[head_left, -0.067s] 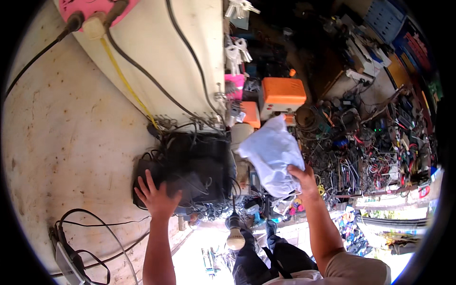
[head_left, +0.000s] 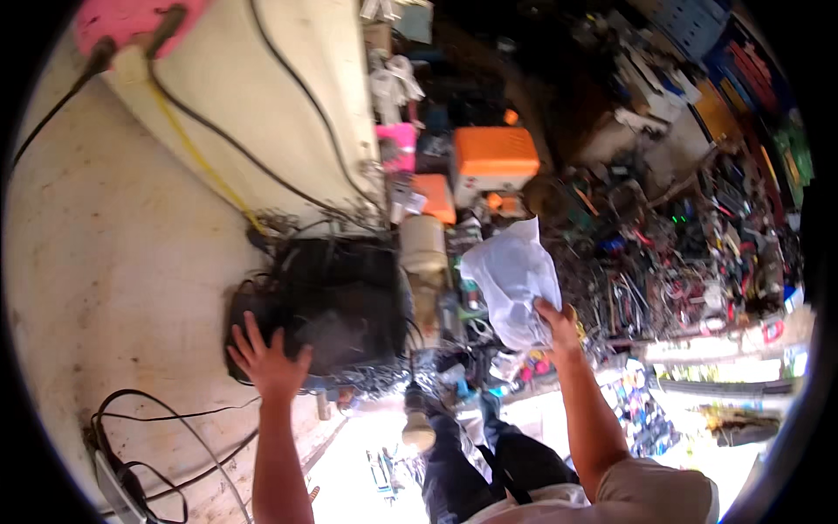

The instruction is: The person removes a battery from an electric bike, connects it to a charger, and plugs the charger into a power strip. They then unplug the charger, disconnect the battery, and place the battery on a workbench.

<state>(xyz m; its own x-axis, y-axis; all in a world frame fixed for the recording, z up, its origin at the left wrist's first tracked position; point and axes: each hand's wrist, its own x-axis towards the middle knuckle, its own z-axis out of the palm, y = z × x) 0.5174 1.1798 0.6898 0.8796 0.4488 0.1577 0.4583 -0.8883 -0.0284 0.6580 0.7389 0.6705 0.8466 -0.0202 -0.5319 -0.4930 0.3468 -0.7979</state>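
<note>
My right hand [head_left: 560, 327] grips the lower edge of a crumpled white cloth [head_left: 515, 279], thumb on top. It could also be a thin bag; the frames do not settle that. The cloth hangs out in front of me, right of a pale tub [head_left: 422, 244]. Fingers spread wide, my left hand [head_left: 272, 362] is at the near left corner of a black boxy case [head_left: 345, 306] against the wall. Whether the fingertips touch the case is hard to tell. The left hand holds nothing.
A light bulb [head_left: 418, 432] hangs between my forearms. Black cables [head_left: 305, 79] run down the wall from a pink socket board [head_left: 131, 26]. Ahead sits an orange-topped machine [head_left: 496, 157]. Tangled tools and wires [head_left: 628, 297] crowd the right side.
The view has shifted, so most of the scene sits further left and is blurred. The cloth has swung slightly away from the orange-topped machine and looks narrower. Both hands keep their poses.
</note>
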